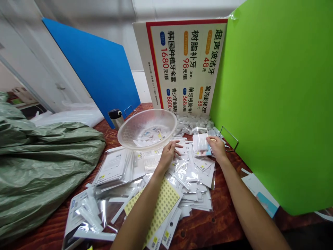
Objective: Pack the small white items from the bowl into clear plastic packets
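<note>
My right hand (217,146) pinches the right edge of a clear plastic packet (201,143) with a printed card and small white pieces showing inside. Just in front of the basket, my left hand (169,152) is above the pile with its fingers apart and nothing visible in them. Below both hands lie many flat clear packets with white cards (197,187), overlapping. A yellow sheet of small round stickers (165,203) lies partly under my left forearm. A stack of white cards in clear sleeves (114,165) is left of that hand.
A translucent plastic basket (122,133) stands behind my left hand. Small white pieces (194,122) are heaped beside it. A green board (273,104) rises on the right, a blue board (96,69) on the left. A flask (116,118) and green tarp (47,163) are on the left.
</note>
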Demonstrator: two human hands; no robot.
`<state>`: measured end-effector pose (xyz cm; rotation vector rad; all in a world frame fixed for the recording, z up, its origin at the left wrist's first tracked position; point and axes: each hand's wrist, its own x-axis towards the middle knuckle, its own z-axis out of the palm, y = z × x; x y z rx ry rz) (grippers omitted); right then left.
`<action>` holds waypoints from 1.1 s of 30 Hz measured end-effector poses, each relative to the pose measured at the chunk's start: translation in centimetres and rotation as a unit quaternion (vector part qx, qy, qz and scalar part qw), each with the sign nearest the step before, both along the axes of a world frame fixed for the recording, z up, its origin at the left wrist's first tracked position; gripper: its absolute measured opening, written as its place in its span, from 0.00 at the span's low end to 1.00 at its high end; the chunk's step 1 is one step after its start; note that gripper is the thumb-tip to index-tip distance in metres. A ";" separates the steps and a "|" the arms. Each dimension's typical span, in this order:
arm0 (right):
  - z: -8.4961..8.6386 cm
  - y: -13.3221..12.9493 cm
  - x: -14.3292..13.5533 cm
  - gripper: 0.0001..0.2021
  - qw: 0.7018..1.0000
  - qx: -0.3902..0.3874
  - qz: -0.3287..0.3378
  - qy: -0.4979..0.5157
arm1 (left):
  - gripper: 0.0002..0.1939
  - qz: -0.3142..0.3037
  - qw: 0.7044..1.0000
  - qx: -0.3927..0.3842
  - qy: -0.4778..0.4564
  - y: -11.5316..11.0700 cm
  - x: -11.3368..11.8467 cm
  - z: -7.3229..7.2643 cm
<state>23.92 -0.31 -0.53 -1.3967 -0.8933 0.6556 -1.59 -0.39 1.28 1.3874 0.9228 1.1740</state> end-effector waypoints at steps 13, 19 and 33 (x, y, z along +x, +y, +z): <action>-2.1 0.2 0.3 0.20 0.905 -0.120 -0.100 -0.396 | 0.30 -0.002 1.000 0.000 -0.010 0.1 0.0 -0.1; -2.3 0.3 -0.1 0.17 0.901 -0.112 -0.070 -0.414 | 0.29 -0.002 1.000 -0.001 -0.001 0.0 0.0 -0.1; 0.2 -2.1 -3.2 0.18 0.842 -0.140 0.026 -0.521 | 0.30 -0.009 1.000 0.005 0.014 0.3 0.1 -0.4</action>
